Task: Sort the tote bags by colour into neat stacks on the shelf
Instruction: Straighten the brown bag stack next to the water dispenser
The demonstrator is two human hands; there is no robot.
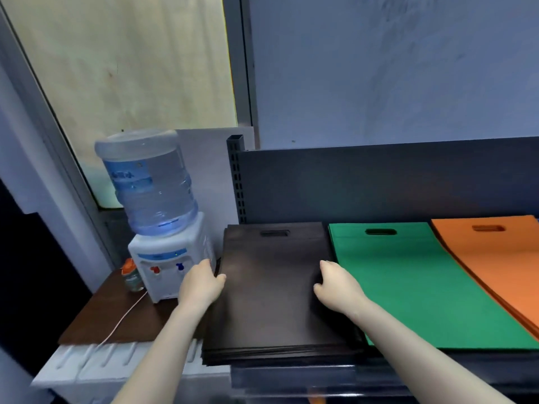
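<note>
A stack of black tote bags [271, 290] lies flat at the left end of the dark shelf [291, 374], its front edge overhanging a little. My left hand [201, 284] grips the stack's left edge, thumb on top. My right hand [338, 284] holds the stack's right edge, fingers curled down between it and the green bags. A green stack [408, 287] lies just to the right, touching the black one. An orange stack [495, 263] follows at the far right, partly cut off by the frame.
The shelf's dark back panel [379, 182] and slotted upright post [236, 176] stand behind the stacks. Left of the shelf, a water dispenser [163, 228] with a large bottle and a small orange-capped jar [131, 275] stand on a brown table [116, 313].
</note>
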